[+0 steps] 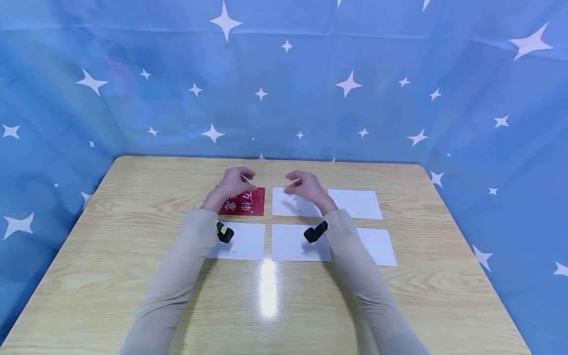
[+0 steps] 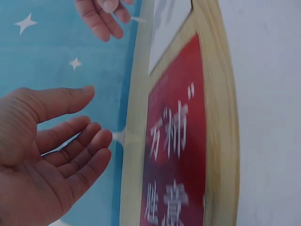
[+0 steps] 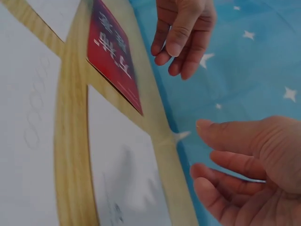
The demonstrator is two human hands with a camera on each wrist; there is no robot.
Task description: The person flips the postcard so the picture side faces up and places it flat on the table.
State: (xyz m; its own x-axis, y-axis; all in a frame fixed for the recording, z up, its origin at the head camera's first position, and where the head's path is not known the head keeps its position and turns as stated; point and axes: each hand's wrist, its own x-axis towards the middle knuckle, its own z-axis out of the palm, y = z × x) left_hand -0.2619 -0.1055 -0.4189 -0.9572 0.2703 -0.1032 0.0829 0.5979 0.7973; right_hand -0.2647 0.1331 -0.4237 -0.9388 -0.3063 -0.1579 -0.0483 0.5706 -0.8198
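A red card [image 1: 252, 204] with white Chinese characters lies at the back left of a group of cards. Above it hovers my left hand [image 1: 233, 183], fingers loosely bent and holding nothing; the left wrist view shows a gap between thumb and fingers. My right hand [image 1: 306, 187] hangs over a white card [image 1: 288, 204] to the right of the red one, its fingers relaxed and nothing between them. The two hands face each other, apart. In the right wrist view, the shadow of a hand falls on that white card [image 3: 124, 165].
More white cards lie on the wooden table [image 1: 133, 222]: one at the back right [image 1: 357, 203], and a front row with left [image 1: 246, 241], middle [image 1: 288, 244] and right [image 1: 379, 246] cards. A blue star-patterned cloth [image 1: 284, 113] hangs behind the table.
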